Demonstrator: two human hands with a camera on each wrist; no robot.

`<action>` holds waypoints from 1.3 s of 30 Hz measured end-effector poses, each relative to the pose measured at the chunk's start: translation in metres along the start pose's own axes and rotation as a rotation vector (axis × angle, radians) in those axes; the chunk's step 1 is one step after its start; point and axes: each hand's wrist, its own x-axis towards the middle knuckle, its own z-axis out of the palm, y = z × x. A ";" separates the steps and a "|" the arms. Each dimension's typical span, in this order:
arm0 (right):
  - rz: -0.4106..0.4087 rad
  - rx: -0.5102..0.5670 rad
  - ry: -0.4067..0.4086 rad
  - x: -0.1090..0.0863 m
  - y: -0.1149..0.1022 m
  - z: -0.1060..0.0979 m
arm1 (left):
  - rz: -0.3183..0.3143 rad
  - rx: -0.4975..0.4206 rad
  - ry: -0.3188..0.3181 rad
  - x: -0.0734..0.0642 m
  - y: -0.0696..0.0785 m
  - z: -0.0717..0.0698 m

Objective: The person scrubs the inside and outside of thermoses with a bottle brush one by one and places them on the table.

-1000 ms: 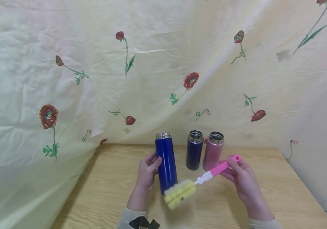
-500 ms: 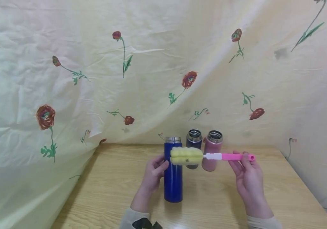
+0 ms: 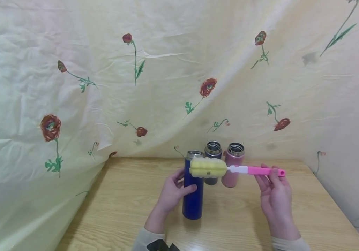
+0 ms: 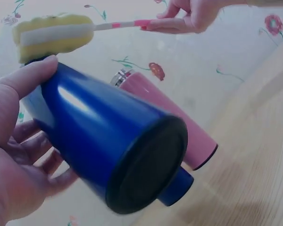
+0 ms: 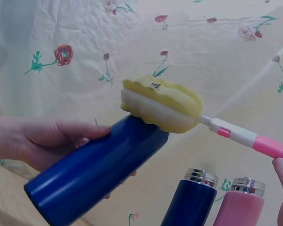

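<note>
My left hand (image 3: 174,191) grips a tall blue thermos bottle (image 3: 193,202) round its side, thumb across the front. The bottle is held up off the table, its black base facing the left wrist view and its steel mouth uncapped. In my right hand (image 3: 276,195) is the pink handle (image 3: 259,170) of a bottle brush, pinched near its end. The brush's yellow and white sponge head (image 3: 208,168) lies level across the upper part of the blue bottle; in the right wrist view the sponge (image 5: 162,106) overlaps the bottle's upper end (image 5: 132,141).
Behind, a short dark blue bottle (image 3: 213,150) and a pink bottle (image 3: 233,160) stand side by side without lids on the wooden table (image 3: 119,202). A flowered cloth (image 3: 166,69) hangs along the table's back and sides.
The brush head has swung up from the blue bottle's base to its upper part, and the handle is now level. The blue bottle has moved right, and the left thumb reaches further across it.
</note>
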 end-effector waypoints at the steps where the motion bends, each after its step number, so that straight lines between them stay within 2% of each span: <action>1: -0.004 0.012 0.000 0.000 0.000 0.000 | 0.001 0.016 0.010 0.000 0.000 0.000; 5: -0.022 0.038 0.004 -0.001 -0.001 0.001 | 0.006 0.051 0.014 0.000 0.001 0.000; 12: -0.047 0.070 0.034 -0.003 -0.002 0.004 | 0.024 0.023 -0.035 -0.001 0.001 0.001; 19: -0.058 0.064 0.047 -0.004 -0.002 0.005 | 0.022 -0.004 -0.028 0.000 0.002 0.002; 33: 0.000 -0.134 -0.033 -0.001 -0.001 0.000 | 0.011 -0.086 -0.006 -0.005 0.005 -0.001; 39: 0.042 -0.232 -0.067 0.000 0.000 -0.004 | 0.032 -0.116 0.011 -0.007 0.006 -0.004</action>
